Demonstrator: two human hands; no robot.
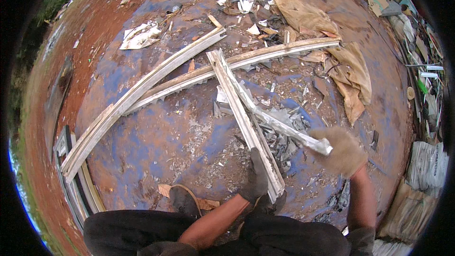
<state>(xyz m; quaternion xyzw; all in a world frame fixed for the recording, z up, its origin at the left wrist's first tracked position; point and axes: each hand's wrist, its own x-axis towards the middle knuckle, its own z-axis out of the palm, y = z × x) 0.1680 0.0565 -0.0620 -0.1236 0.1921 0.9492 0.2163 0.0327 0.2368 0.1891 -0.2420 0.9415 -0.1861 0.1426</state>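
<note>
My left hand (256, 176), in a dark glove, is closed round the lower part of a long dirty-white frame profile (239, 118). This profile slants from the middle of the ground down toward my feet. My right hand (342, 152), in a tan glove and blurred, grips the near end of a thin white strip (289, 130). The strip runs away from the hand and meets the profile near its far end, with a widening gap between them. Its fingers are partly smeared. Broken glass pieces (286, 118) lie under and beside the strip.
Two more long profiles (142, 83) (284, 48) cross on the ground ahead. Beyond them lie scraps (245, 5), a white crumpled sheet (141, 35) and a brown sack (303, 12). Other frame pieces (78, 175) stand at left; piled debris (426, 66) lines the right. My shoe (184, 201) is below.
</note>
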